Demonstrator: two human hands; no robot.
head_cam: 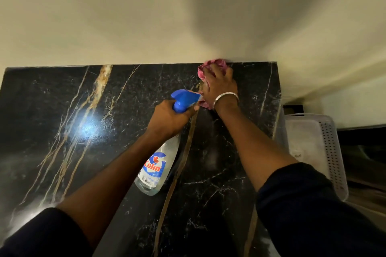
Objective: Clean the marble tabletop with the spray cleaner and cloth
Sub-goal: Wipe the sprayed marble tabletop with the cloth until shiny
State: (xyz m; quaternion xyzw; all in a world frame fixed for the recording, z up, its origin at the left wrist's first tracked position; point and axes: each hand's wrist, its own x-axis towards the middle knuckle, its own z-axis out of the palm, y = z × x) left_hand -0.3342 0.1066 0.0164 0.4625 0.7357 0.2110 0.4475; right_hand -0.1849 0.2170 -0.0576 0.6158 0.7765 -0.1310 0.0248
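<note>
The marble worktop (52, 110) fills my view, black stone with white and tan veins and a bright glare patch on its left half; its far edge meets a cream wall (125, 16). The cloth (217, 64), pink and bunched, lies on the stone at that far edge, towards the right corner and touching the wall line. The right hand (221, 86) bears down on it with its fingers (211, 73) curled over the bundle and grasping it, and a fold of the cloth pokes out beneath the wrist. A silver bangle (226, 98) circles that wrist. Just beside it, the left hand (169, 119) is clenched round the neck of the spray cleaner (156, 165); the blue trigger head points towards the right hand, nearly touching the cloth. The clear bottle slants back towards me, label up; I cannot tell whether its base touches the stone. Dark sleeves (313, 204) cover both upper forearms. A white perforated basket (332, 152) sits off the worktop's right edge.
</note>
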